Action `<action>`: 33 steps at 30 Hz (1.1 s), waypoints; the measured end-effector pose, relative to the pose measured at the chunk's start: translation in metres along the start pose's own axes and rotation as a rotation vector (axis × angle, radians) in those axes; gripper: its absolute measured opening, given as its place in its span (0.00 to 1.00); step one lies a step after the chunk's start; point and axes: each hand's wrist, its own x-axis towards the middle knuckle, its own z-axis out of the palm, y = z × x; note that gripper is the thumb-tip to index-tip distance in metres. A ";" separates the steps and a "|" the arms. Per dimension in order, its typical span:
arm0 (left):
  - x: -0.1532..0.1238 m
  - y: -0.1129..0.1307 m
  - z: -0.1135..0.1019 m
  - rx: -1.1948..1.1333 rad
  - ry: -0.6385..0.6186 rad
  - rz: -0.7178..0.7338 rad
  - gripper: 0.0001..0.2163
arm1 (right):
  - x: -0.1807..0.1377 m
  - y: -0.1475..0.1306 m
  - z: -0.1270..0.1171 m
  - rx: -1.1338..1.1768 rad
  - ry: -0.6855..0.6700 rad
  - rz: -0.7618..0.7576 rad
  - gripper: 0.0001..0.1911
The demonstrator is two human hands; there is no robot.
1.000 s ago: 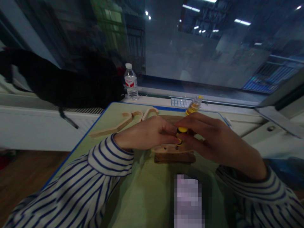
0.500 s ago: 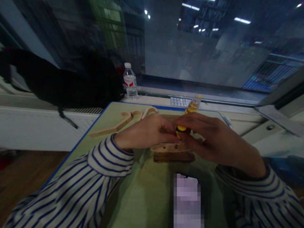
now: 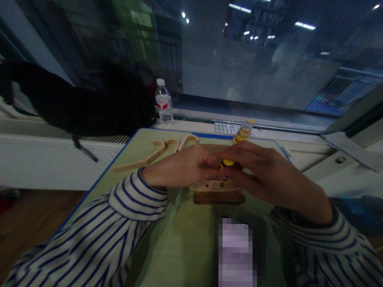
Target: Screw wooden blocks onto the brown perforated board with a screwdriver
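My left hand (image 3: 182, 167) and my right hand (image 3: 269, 179) meet over a small yellow-and-black tool (image 3: 227, 164), which both sets of fingertips pinch upright. The tool's tip rests on a pale wooden piece with small holes (image 3: 214, 186), which lies on a darker wooden block (image 3: 220, 197) on the green table (image 3: 185, 243). Both hands have their fingers closed around the tool. My sleeves are white with blue stripes.
Curved wooden pieces (image 3: 149, 155) lie at the table's far left. A small yellow-labelled bottle (image 3: 243, 132) stands behind my hands. A water bottle (image 3: 164, 103) and a black bag (image 3: 74, 103) sit on the window sill. A blurred patch (image 3: 236, 251) covers something near me.
The hands and the tool have shifted only slightly; the grip on the tool stays the same.
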 end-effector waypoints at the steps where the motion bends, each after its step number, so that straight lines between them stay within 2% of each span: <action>1: 0.000 0.000 0.000 0.014 0.005 -0.010 0.14 | 0.000 0.000 0.000 -0.001 -0.001 0.000 0.15; 8: 0.000 0.004 -0.001 0.048 0.064 0.016 0.10 | -0.002 0.002 0.001 -0.023 -0.024 0.019 0.16; 15: 0.000 0.001 0.000 0.073 0.088 0.006 0.14 | 0.000 0.001 -0.001 -0.010 0.006 0.000 0.16; 24: 0.000 0.001 0.000 0.041 0.078 -0.001 0.09 | -0.002 0.000 -0.002 -0.003 0.045 -0.040 0.16; 33: 0.001 0.003 0.000 0.039 0.071 0.004 0.09 | -0.002 0.000 -0.002 -0.003 0.016 -0.019 0.15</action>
